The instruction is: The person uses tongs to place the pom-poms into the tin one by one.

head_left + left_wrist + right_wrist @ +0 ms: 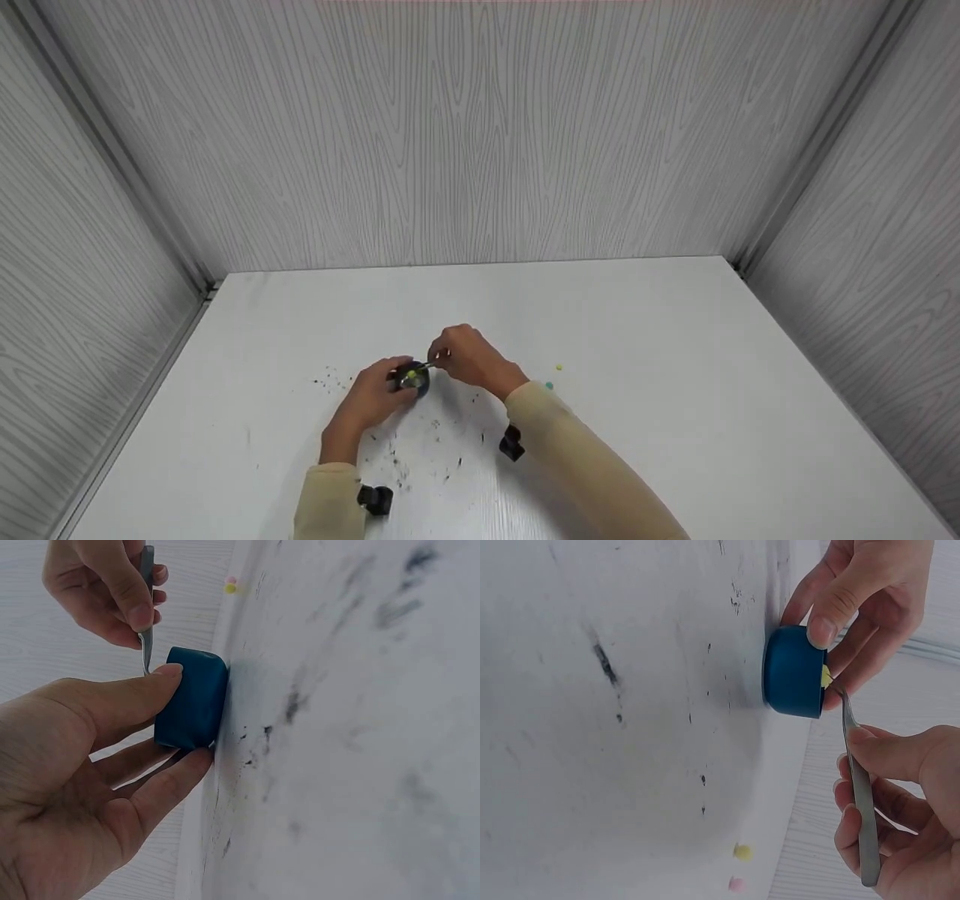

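A small blue cup [793, 673] stands on the white table with its opening upward. My left hand [375, 394] grips it from the left side, thumb and fingers on its wall, as the left wrist view shows. Metal tweezers [862, 802] with a bent tip are pinched in my right hand [469, 356], to the right of the cup. Their tip reaches the cup's mouth, where a small yellow piece [826, 676] shows at the rim. Whether the tips clasp that piece, I cannot tell. Most of the cup's inside is hidden in both wrist views.
Right of the right hand lie a small yellow piece [559, 367] and a teal piece [550, 385]. A pink piece [736, 884] shows in the right wrist view. Dark marks spot the white tabletop [637, 337]. Wood-grain panels [450, 135] enclose the back and sides.
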Tool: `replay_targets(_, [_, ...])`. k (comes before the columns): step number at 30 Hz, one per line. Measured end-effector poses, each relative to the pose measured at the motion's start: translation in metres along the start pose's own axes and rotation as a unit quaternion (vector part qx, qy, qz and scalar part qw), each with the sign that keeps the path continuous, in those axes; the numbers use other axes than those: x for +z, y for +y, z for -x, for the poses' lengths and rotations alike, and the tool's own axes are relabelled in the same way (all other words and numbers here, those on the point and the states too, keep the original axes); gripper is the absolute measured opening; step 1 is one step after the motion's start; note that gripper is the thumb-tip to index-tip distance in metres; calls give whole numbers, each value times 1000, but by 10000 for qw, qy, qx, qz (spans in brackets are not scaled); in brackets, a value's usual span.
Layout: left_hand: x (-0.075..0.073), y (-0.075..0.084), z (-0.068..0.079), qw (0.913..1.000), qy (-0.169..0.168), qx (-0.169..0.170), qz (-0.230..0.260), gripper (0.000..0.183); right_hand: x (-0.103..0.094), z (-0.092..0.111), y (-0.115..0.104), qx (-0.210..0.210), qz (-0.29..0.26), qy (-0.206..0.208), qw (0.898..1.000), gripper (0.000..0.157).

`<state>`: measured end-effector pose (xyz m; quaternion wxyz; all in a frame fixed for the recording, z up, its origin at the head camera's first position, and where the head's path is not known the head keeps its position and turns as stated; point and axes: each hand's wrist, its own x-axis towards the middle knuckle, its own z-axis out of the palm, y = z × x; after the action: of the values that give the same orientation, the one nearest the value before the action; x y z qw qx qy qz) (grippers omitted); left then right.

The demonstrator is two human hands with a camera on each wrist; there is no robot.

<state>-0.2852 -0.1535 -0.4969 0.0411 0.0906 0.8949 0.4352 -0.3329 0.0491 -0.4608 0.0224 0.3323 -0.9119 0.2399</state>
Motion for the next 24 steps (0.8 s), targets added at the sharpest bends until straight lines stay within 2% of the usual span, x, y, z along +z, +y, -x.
replay_targets(11, [0, -3, -2, 10000, -22, 76, -54, 56, -2, 4, 6, -14, 202, 180, 9996, 13])
replay_targets(19, [-1, -1, 0, 10000, -44, 44, -22, 55, -12, 17, 11, -216, 62, 345, 9992, 13])
replay_targets(24, [-1, 0, -1, 9999, -79, 29, -65, 55, -22, 27, 15, -171, 40, 384, 9991, 13])
